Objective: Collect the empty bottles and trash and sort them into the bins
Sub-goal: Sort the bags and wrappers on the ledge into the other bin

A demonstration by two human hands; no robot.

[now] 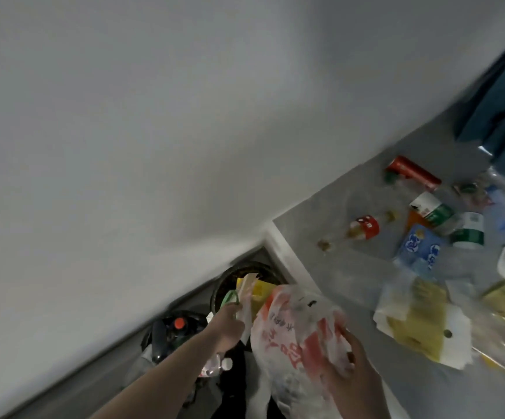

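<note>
My left hand reaches over the far black bin and grips a white strip of wrapper with a green piece beside it. My right hand grips a crumpled white plastic bag with red print at the table's near edge. The far bin holds yellow and white trash. A nearer black bin, under my left forearm, holds dark bottles, one with a red cap. On the grey table lie bottles, among them a red-labelled one.
More trash lies on the table: a red can, green-and-white cartons, a blue-and-white packet, yellow-and-white bags. A dark teal cloth hangs at the top right. A white wall stands behind the bins.
</note>
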